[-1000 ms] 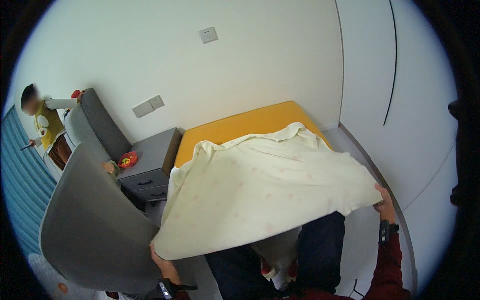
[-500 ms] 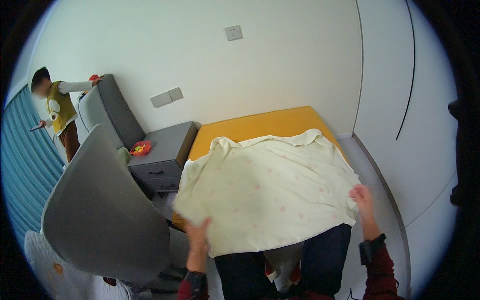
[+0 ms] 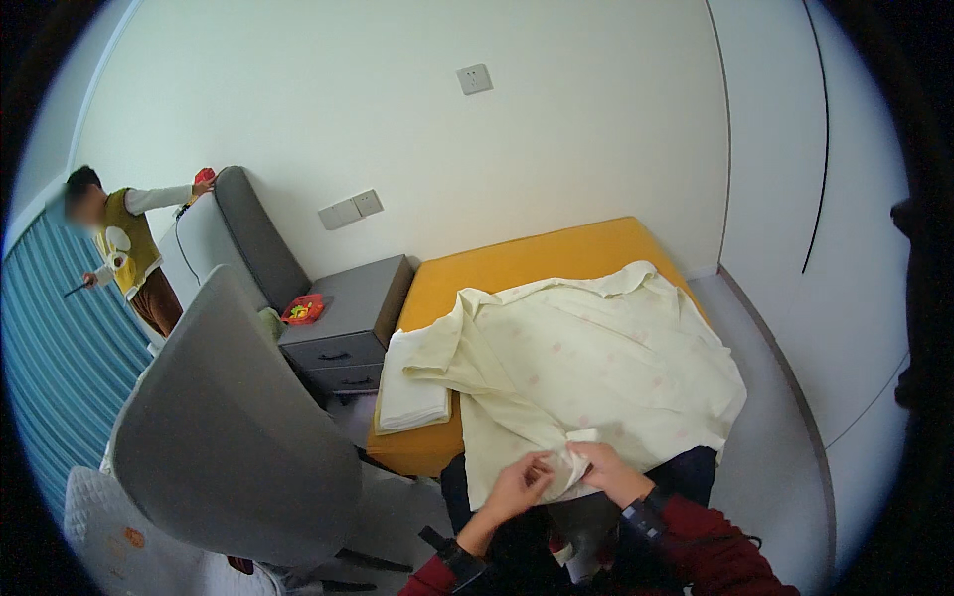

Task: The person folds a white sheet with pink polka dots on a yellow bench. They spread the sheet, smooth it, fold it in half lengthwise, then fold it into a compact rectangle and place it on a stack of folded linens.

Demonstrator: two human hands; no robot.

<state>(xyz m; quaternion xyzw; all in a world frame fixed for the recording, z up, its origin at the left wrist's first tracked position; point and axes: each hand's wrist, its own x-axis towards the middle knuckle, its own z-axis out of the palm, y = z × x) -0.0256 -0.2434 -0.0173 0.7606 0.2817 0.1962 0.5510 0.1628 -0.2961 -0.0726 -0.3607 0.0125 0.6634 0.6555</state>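
A cream cloth with faint pink spots (image 3: 606,348) lies spread over the mustard-yellow padded surface (image 3: 542,253) and drapes toward my knees. Its left part is folded inward into a loose, sleeve-like flap. At the near edge, my right hand (image 3: 609,475) grips a bunched whitish piece of the cloth. My left hand (image 3: 519,485) is beside it, fingers curled against the same gathered part; the fingertips are partly hidden. Left of the spread cloth is a folded white cloth (image 3: 412,399), partly covered by the flap.
A grey chair (image 3: 234,427) stands close on my left. Beyond it are a grey nightstand (image 3: 348,308) with a red container (image 3: 303,309) and an upright grey padded panel (image 3: 260,238). Another person (image 3: 129,238) stands there, one hand on the panel. White cabinet doors (image 3: 865,219) line the right.
Both hands have come together at the cloth's near middle. The cloth's left side has been drawn inward, uncovering the folded white cloth. The view has shifted slightly.
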